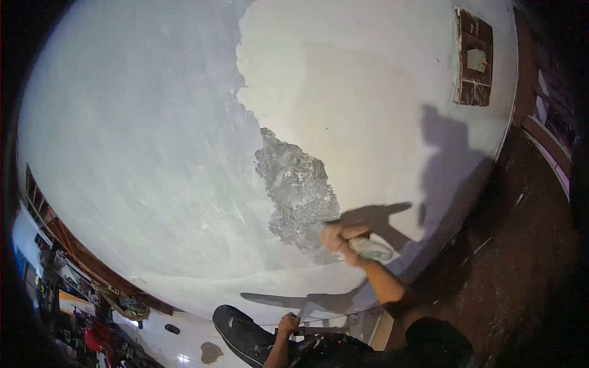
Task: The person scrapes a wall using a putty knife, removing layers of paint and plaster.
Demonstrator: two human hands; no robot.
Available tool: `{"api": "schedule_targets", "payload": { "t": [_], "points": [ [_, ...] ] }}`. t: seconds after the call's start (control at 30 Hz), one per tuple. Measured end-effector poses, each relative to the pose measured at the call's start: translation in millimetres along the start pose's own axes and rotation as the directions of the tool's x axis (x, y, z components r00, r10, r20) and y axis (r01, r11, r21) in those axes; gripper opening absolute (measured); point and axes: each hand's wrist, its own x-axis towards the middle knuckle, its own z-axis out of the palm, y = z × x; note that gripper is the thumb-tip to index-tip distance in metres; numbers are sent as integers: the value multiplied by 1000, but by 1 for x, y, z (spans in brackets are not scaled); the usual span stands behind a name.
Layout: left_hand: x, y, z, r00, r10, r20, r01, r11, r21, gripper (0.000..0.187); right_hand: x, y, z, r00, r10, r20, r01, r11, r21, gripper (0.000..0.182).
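My right hand (pixel 340 238) is raised in front of the wall (pixel 374 122), fingers closed around a pale, oval, greenish-white object (pixel 371 249) that sticks out beside the wrist. Its kind does not show clearly. The hand overlaps the lower right edge of a rough dark grey patch (pixel 297 187) on the wall. Low down, by my knee, my left hand (pixel 288 323) is closed on a long, flat, dark tool (pixel 319 331). Shadows of both hands and a long, thin shape fall on the wall.
My bent leg in a dark shoe (pixel 236 322) is at the bottom. A recessed brown wooden frame (pixel 473 58) is set in the wall at upper right. Cluttered goods and a red item (pixel 98 336) lie at lower left. A dark object (pixel 172 329) lies on the tiled floor (pixel 184 343).
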Motion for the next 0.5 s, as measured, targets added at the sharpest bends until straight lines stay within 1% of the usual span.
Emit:
{"api": "schedule_targets", "payload": {
  "t": [0.03,0.07,0.1,0.13,0.23,0.33,0.37,0.43,0.47,0.5],
  "points": [
    [1,-4,1,1000,-26,12,26,997,-68,32,-17,5,2,985,172,4,-171,979,-110,14],
    [2,-7,2,998,-50,26,53,990,-134,32,-37,17,8,950,305,-69,-312,939,-143,14],
    [4,-5,3,999,-43,-23,43,999,15,32,-49,21,15,901,424,-88,-425,905,10,16],
    [4,-5,3,999,-34,-37,34,999,18,32,-55,22,20,840,535,-86,-518,839,163,18],
    [1,-5,4,996,-3,-85,7,999,45,30,-65,20,24,829,551,-96,-497,804,325,20],
    [-1,0,3,989,40,-141,-26,994,102,26,-70,16,17,797,595,-104,-513,758,404,22],
    [-5,3,3,986,19,-163,-3,995,99,25,-71,15,15,807,579,-117,-478,758,444,20],
    [-8,7,1,983,47,-175,-32,996,87,26,-66,4,8,812,576,-94,-443,713,543,19],
    [-9,6,1,982,59,-182,-45,996,81,26,-66,2,3,829,550,-100,-439,752,492,17],
    [-9,6,1,986,39,-160,-23,994,105,26,-65,1,-2,846,523,-107,-432,788,439,15]
  ]
}}
